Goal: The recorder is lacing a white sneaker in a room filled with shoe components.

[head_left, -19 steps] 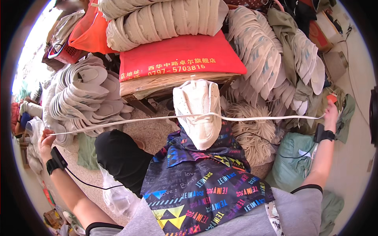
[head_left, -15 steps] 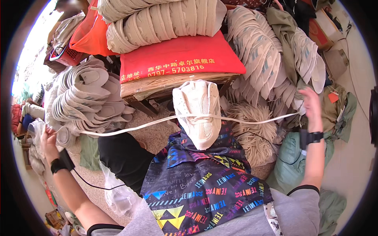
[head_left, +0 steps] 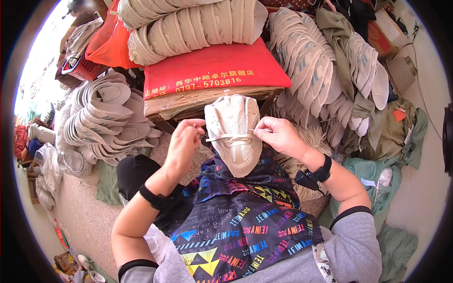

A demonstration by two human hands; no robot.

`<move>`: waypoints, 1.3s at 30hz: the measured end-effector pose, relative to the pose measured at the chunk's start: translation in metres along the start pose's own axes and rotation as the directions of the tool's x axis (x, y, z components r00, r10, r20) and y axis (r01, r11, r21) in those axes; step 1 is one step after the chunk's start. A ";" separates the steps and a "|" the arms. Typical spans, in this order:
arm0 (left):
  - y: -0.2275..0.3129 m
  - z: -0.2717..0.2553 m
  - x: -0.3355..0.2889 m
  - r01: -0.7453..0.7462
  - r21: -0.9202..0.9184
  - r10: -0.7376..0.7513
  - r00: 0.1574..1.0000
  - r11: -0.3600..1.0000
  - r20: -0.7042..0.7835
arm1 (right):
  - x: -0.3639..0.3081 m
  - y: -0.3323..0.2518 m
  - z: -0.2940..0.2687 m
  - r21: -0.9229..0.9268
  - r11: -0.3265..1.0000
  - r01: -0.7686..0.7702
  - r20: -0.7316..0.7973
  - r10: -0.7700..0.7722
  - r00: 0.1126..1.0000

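Observation:
A cream sneaker upper (head_left: 244, 153) rests toe toward me over a dark printed apron (head_left: 236, 226) at my lap. A flat white shoelace (head_left: 232, 136) crosses its front. At the upper's right edge, my right hand (head_left: 279, 135) pinches a thin end of the shoelace by the eyelets. My left hand (head_left: 184, 142) is raised just off the left edge, thumb and fingers drawn together; what lies between them is too small to make out. Black bands are on both wrists.
Ahead is a wooden stool (head_left: 207, 100) with a red bag (head_left: 212, 66) and stacked cream uppers (head_left: 198, 33). More bundles of uppers lie left (head_left: 96, 118) and right (head_left: 302, 56). A heap of laces (head_left: 309, 177) sits behind my right forearm. A teal sack (head_left: 373, 165) stands at right.
Both hands have come inward from far out at the sides to the upper. The shoelace, earlier stretched wide between them, no longer spans out taut. My right hand now pinches near the eyelets.

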State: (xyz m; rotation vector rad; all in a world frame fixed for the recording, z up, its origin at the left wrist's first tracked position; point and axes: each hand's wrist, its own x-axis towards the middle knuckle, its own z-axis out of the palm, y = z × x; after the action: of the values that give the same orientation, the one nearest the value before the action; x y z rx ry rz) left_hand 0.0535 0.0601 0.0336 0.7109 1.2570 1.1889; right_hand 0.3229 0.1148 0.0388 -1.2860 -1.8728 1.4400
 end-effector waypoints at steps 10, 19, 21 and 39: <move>-0.023 0.020 -0.004 -0.162 -0.020 0.163 0.983 0.987 0.081 | 0.013 -0.033 -0.003 -0.520 0.846 0.121 0.114 -0.071 0.991; -0.030 0.021 -0.007 0.086 0.148 -0.111 0.979 0.985 0.172 | 0.018 -0.040 0.010 -0.779 0.396 0.487 0.362 -0.350 0.864; -0.029 0.023 -0.008 0.091 0.130 -0.111 0.981 0.987 0.156 | 0.019 -0.043 0.006 -0.789 0.359 0.499 0.412 -0.293 0.863; -0.011 0.031 0.002 -0.499 0.798 0.327 0.857 0.337 0.398 | 0.051 -0.061 -0.013 -0.609 0.234 0.758 0.586 -0.512 0.629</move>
State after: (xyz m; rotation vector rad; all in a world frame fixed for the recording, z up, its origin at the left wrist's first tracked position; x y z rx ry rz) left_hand 0.0861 0.0649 0.0301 2.0124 1.5794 0.7176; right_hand 0.2845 0.1643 0.0901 -0.3498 -2.9533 0.1778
